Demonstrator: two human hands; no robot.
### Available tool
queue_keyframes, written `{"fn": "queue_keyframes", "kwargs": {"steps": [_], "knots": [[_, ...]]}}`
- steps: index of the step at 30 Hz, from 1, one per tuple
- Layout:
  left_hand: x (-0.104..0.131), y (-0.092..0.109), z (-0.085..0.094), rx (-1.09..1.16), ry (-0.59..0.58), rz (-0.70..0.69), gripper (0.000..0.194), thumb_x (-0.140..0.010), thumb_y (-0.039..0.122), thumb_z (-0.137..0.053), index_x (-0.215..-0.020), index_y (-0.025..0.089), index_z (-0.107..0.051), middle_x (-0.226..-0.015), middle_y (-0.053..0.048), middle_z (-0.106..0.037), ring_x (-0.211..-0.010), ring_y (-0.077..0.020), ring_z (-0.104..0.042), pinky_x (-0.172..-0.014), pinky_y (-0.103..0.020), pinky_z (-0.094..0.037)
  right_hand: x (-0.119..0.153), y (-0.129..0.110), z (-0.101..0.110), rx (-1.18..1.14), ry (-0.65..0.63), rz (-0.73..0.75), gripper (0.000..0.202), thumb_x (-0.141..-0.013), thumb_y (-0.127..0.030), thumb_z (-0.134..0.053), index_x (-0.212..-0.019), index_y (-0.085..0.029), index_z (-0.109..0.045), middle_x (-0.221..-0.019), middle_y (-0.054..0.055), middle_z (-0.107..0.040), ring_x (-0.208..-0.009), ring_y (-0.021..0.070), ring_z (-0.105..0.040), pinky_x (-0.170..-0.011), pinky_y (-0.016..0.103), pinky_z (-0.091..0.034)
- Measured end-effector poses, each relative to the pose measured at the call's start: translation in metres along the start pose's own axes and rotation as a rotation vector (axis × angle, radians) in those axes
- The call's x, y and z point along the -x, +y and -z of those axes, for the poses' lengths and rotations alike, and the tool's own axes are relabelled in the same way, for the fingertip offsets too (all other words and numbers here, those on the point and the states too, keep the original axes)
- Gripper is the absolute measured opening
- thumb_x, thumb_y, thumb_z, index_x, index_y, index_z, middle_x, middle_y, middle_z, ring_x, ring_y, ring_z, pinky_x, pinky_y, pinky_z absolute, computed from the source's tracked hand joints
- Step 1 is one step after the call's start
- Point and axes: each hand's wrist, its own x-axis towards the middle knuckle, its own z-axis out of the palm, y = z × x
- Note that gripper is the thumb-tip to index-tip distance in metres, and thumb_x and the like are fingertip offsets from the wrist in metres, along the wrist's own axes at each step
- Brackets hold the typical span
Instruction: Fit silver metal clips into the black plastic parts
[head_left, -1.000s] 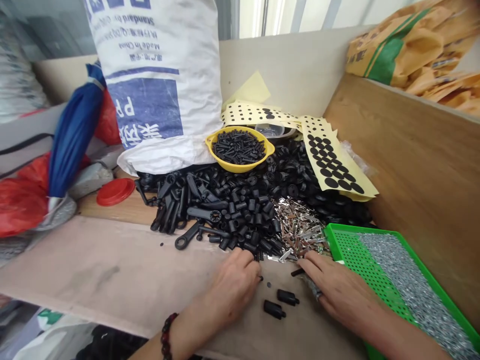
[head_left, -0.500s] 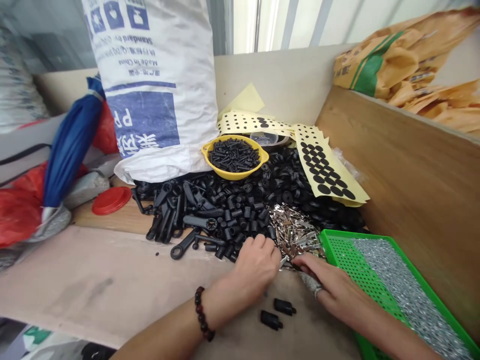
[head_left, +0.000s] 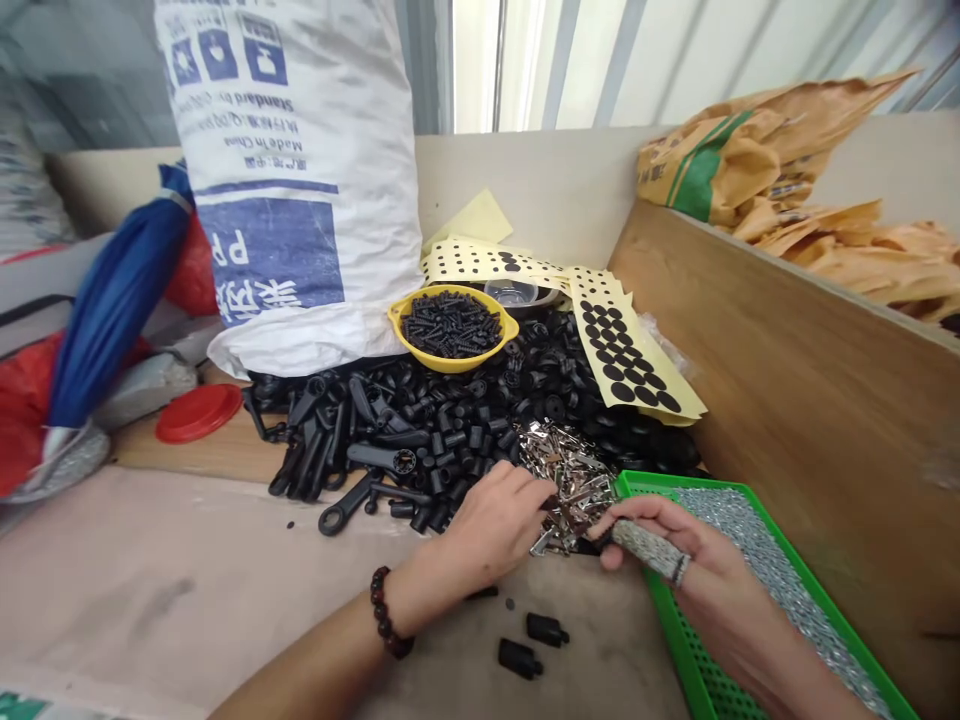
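Note:
My left hand [head_left: 491, 520], with a dark beaded bracelet at the wrist, is closed at the left edge of a pile of small metal clips [head_left: 570, 470]; what its fingertips pinch is too small to make out. At the pile's front right, my right hand [head_left: 667, 545] has its fingers pinched together around a small dark piece that is mostly hidden. Grey wrapping covers one of its fingers. Two black cylindrical parts [head_left: 546, 629] lie on the table in front of the hands. Black caps and lever arms [head_left: 382, 458] are heaped behind my left hand.
A yellow bowl [head_left: 453, 365] of black screw-like pieces stands behind the heap, beside a white sack [head_left: 300, 130]. Yellow sticker sheets [head_left: 675, 385] lie behind the clips. A green tray [head_left: 679, 640] of small silvery pieces is at right, along a wooden board [head_left: 787, 370]. A red lid [head_left: 199, 412] lies left.
My right hand has turned and lifted slightly from the clips, its wrapped finger now in full view. My left hand stays beside the pile with its fingers reaching more to the right. The view has shifted a little.

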Motion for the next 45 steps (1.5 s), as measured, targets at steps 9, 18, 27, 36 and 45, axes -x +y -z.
{"fn": "queue_keyframes", "kwargs": {"steps": [9, 18, 27, 36, 45], "knots": [[0.020, 0.035, -0.006, 1.623, 0.155, 0.584, 0.039, -0.062, 0.028, -0.079, -0.094, 0.012, -0.062, -0.072, -0.001, -0.061, -0.057, -0.0088, -0.058, -0.058, -0.019, -0.046, 0.020, 0.012, -0.007, 0.258, 0.144, 0.495, 0.035, -0.069, -0.009, -0.046, -0.096, -0.024, -0.063, -0.098, 0.007, -0.066, -0.094, 0.0223, -0.064, -0.077, 0.031, -0.056], [0.031, 0.040, -0.015, 1.867, 0.031, 0.557, 0.042, -0.062, 0.031, -0.082, -0.093, 0.008, -0.065, -0.072, -0.007, -0.068, -0.055, -0.0099, -0.062, -0.053, -0.017, -0.049, 0.024, -0.005, -0.018, 0.500, 0.013, 0.725, 0.039, -0.078, -0.002, -0.042, -0.106, -0.026, -0.054, -0.098, 0.006, -0.061, -0.091, 0.0200, -0.064, -0.071, 0.027, -0.055], [0.036, 0.039, -0.010, 1.711, 0.050, 0.617, 0.045, -0.059, 0.038, -0.083, -0.090, 0.009, -0.066, -0.064, -0.005, -0.066, -0.048, -0.0073, -0.057, -0.048, -0.015, -0.044, 0.030, -0.004, -0.012, 0.707, -0.121, 0.671, 0.033, -0.085, -0.013, -0.040, -0.115, -0.024, -0.047, -0.093, 0.004, -0.062, -0.079, 0.0184, -0.063, -0.066, 0.025, -0.049], [0.039, 0.040, -0.017, 1.554, 0.047, 0.558, 0.045, -0.063, 0.047, -0.078, -0.087, 0.010, -0.068, -0.062, -0.002, -0.063, -0.046, -0.0059, -0.051, -0.047, -0.016, -0.039, 0.030, -0.012, -0.026, 0.694, -0.123, 0.739, 0.021, -0.093, -0.019, -0.034, -0.095, -0.024, -0.055, -0.072, 0.001, -0.059, -0.062, 0.0153, -0.058, -0.056, 0.024, -0.043], [0.040, 0.045, -0.018, 1.339, 0.134, 0.450, 0.048, -0.068, 0.054, -0.070, -0.090, 0.012, -0.064, -0.058, 0.001, -0.054, -0.051, -0.0087, -0.049, -0.052, -0.019, -0.040, 0.035, 0.008, -0.032, 0.323, -0.193, 0.337, 0.039, -0.094, -0.047, -0.032, -0.077, -0.021, -0.056, -0.068, 0.001, -0.056, -0.059, 0.0158, -0.053, -0.054, 0.024, -0.043]]}}
